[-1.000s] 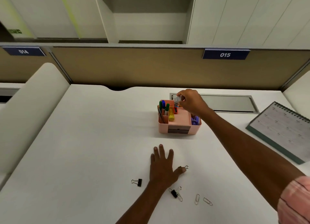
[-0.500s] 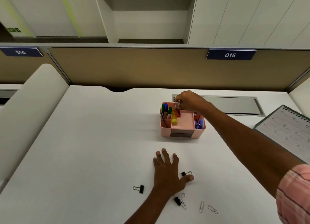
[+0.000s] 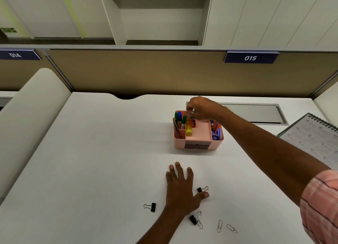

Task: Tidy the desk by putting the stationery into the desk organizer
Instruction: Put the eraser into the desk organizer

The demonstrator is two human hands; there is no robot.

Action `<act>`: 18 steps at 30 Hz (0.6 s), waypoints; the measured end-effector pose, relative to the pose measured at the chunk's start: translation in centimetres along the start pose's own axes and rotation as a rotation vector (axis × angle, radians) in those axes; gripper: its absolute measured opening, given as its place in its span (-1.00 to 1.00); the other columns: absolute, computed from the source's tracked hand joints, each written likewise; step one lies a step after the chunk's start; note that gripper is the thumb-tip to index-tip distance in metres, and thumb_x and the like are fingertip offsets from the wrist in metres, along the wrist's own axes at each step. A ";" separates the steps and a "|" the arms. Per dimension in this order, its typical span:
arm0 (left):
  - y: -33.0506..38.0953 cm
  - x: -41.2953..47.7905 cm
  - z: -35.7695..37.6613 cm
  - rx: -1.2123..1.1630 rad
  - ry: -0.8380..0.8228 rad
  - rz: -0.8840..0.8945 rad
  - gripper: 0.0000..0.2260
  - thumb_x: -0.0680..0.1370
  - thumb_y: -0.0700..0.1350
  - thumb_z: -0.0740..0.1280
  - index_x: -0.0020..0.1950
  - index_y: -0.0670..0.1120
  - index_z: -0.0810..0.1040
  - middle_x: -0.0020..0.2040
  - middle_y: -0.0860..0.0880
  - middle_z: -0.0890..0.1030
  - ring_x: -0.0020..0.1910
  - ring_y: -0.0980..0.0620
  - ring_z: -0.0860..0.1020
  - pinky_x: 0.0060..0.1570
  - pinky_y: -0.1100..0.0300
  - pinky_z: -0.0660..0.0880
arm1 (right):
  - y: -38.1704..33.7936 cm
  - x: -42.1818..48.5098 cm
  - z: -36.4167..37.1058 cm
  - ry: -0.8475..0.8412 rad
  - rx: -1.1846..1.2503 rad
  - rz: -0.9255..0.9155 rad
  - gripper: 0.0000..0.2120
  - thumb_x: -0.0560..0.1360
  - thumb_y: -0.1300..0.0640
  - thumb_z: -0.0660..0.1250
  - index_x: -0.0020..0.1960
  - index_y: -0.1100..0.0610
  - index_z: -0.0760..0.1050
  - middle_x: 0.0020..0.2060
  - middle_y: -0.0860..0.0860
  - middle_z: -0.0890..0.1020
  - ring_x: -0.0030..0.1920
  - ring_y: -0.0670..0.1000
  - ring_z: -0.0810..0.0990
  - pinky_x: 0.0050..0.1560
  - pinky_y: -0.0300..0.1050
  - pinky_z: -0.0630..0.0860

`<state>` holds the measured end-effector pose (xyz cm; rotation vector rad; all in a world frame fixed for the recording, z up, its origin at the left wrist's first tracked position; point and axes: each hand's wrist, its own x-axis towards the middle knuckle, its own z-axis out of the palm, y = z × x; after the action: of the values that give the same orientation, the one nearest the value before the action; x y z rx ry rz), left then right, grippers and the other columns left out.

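Observation:
A pink desk organizer [image 3: 198,134] stands mid-desk with markers, a yellow highlighter [image 3: 189,130] and an orange sharpener [image 3: 193,123] inside. My right hand [image 3: 202,108] hovers over its back compartment, its fingers pinching a small pale object [image 3: 190,113] that I cannot identify. Flat on the desk, fingers spread, rests my left hand [image 3: 181,189]. Three black binder clips lie around it: one [image 3: 202,189] by the thumb, one [image 3: 150,206] to the left, one [image 3: 195,219] near the wrist. Two paper clips [image 3: 226,227] lie to the right.
A spiral-bound calendar [image 3: 314,139] lies at the right edge. A grey cable hatch [image 3: 256,114] is set into the desk behind the organizer. A tan partition [image 3: 137,71] closes off the back, and a padded divider [image 3: 31,119] the left side.
My right hand has lowered the small pale object closer into the organizer's back compartment. The view has shifted slightly; my left hand stays flat on the desk.

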<state>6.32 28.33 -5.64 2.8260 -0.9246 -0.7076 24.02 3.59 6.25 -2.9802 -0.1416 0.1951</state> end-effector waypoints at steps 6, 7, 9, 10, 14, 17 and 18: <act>0.0 0.0 0.1 -0.020 0.022 0.013 0.00 0.45 0.58 0.04 0.68 -0.01 -0.10 0.62 -0.31 -0.29 0.59 -0.41 -0.31 0.54 -0.24 -0.26 | 0.2 -0.2 -0.4 -0.013 0.006 -0.020 -0.86 0.53 0.15 0.46 0.05 0.12 0.56 -0.10 0.02 0.62 -0.14 -0.01 0.58 -0.12 -0.04 0.65; 0.0 0.0 0.2 -0.017 0.023 0.016 0.00 0.45 0.59 0.04 0.68 -0.01 -0.10 0.62 -0.31 -0.29 0.58 -0.41 -0.31 0.54 -0.24 -0.26 | 0.2 -0.2 -0.4 -0.013 0.005 -0.024 -0.87 0.53 0.15 0.45 0.05 0.11 0.55 -0.10 0.02 0.62 -0.14 0.00 0.58 -0.13 -0.04 0.64; 0.0 -0.1 0.3 -0.011 0.031 0.017 0.01 0.44 0.59 0.03 0.68 -0.02 -0.09 0.62 -0.32 -0.28 0.58 -0.42 -0.30 0.54 -0.27 -0.23 | 0.3 -0.2 -0.4 -0.014 0.001 -0.033 -0.89 0.55 0.14 0.43 0.04 0.10 0.54 -0.10 0.03 0.63 -0.15 0.00 0.58 -0.14 -0.05 0.62; 0.0 -0.1 0.3 -0.007 0.036 0.016 0.01 0.44 0.60 0.03 0.68 -0.02 -0.09 0.62 -0.33 -0.28 0.58 -0.42 -0.29 0.55 -0.27 -0.22 | 0.3 -0.2 -0.5 -0.020 -0.005 -0.038 -0.89 0.56 0.14 0.43 0.05 0.09 0.54 -0.09 0.03 0.64 -0.14 0.00 0.59 -0.13 -0.06 0.62; -0.1 -0.1 0.4 0.006 0.030 0.020 0.01 0.44 0.60 0.00 0.67 -0.01 -0.14 0.61 -0.33 -0.32 0.58 -0.41 -0.33 0.55 -0.27 -0.24 | 0.1 -0.2 -0.7 -0.059 -0.057 -0.078 -0.77 0.53 0.16 0.47 0.18 0.10 0.61 -0.01 0.04 0.66 -0.07 0.02 0.61 -0.05 -0.05 0.63; -0.1 -0.3 0.5 -0.008 0.043 0.027 0.01 0.44 0.59 0.01 0.67 -0.02 -0.15 0.60 -0.32 -0.33 0.57 -0.41 -0.35 0.55 -0.25 -0.27 | -0.1 -0.1 -0.8 -0.109 -0.112 -0.092 -0.74 0.54 0.16 0.47 0.22 0.08 0.60 0.04 0.05 0.66 -0.03 -0.01 0.57 0.02 -0.02 0.62; -0.1 -0.3 0.5 -0.013 0.046 0.028 0.01 0.44 0.59 0.01 0.67 -0.02 -0.15 0.60 -0.32 -0.34 0.57 -0.40 -0.35 0.55 -0.25 -0.28 | -0.2 -0.1 -0.9 -0.126 -0.131 -0.092 -0.72 0.54 0.16 0.47 0.24 0.07 0.59 0.06 0.05 0.66 -0.02 -0.01 0.55 0.03 -0.03 0.61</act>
<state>5.94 28.61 -6.02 2.7997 -0.9470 -0.6395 24.07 3.65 7.22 -3.0821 -0.3175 0.3761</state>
